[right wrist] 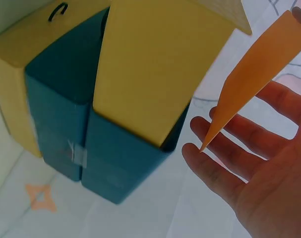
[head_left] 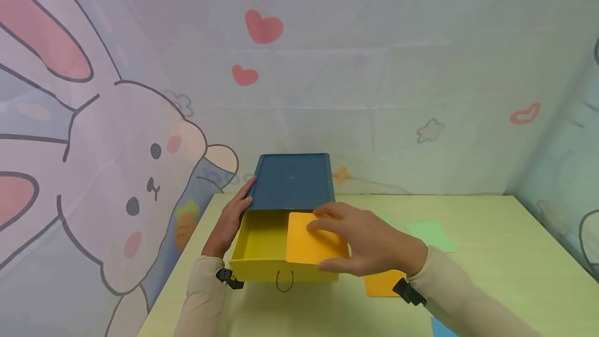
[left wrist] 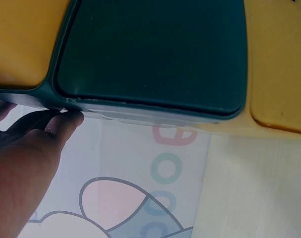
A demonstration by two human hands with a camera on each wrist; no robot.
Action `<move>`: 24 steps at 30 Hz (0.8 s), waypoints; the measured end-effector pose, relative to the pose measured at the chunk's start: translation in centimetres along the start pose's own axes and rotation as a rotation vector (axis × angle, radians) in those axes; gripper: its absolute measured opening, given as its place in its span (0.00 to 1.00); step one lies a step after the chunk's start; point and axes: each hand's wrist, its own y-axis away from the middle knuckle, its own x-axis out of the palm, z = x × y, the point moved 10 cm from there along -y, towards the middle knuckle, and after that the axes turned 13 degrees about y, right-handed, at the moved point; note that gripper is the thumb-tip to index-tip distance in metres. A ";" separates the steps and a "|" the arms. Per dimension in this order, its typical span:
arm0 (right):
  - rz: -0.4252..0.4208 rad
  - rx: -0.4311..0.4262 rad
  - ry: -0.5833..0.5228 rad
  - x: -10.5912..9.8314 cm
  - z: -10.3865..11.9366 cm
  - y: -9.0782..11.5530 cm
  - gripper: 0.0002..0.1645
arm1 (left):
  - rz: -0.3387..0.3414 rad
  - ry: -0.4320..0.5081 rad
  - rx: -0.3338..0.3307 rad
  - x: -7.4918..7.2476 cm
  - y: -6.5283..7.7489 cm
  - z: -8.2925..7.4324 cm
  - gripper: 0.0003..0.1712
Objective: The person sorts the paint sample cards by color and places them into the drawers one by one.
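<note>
A dark blue-green drawer box (head_left: 295, 181) stands on the table with its yellow drawer (head_left: 263, 238) pulled out. My left hand (head_left: 229, 225) lies along the box's left side, its fingertips against the wall, as the left wrist view also shows at the box (left wrist: 155, 54). With thumb and fingers, my right hand (head_left: 369, 238) holds an orange card (head_left: 306, 241) by its edges over the right part of the drawer. From the right wrist camera, this card (right wrist: 262, 64) appears nearly edge-on between the spread fingers of the right hand (right wrist: 274, 168), beside the drawer (right wrist: 160, 64).
Another orange card (head_left: 383, 284) lies on the table (head_left: 496, 254) under the right forearm. A green card (head_left: 431, 235) is farther back, and a blue one (head_left: 442, 328) shows at the front edge. Behind hangs a printed cloth (head_left: 355, 82). A thin wire loop (head_left: 284, 289) hangs at the drawer front.
</note>
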 end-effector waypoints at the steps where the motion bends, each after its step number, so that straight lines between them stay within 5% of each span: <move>1: 0.007 -0.006 -0.010 0.2 0.2 -0.2 0.33 | -0.002 0.001 -0.003 0.0 0.0 0.0 0.32; 8: 0.034 -0.017 -0.012 1.2 0.9 -1.6 0.34 | -0.012 0.004 -0.006 -0.1 0.0 0.1 0.31; 24: 0.217 0.056 -0.225 5.0 -0.3 -3.9 0.29 | -0.011 0.002 0.002 0.0 -0.1 0.2 0.31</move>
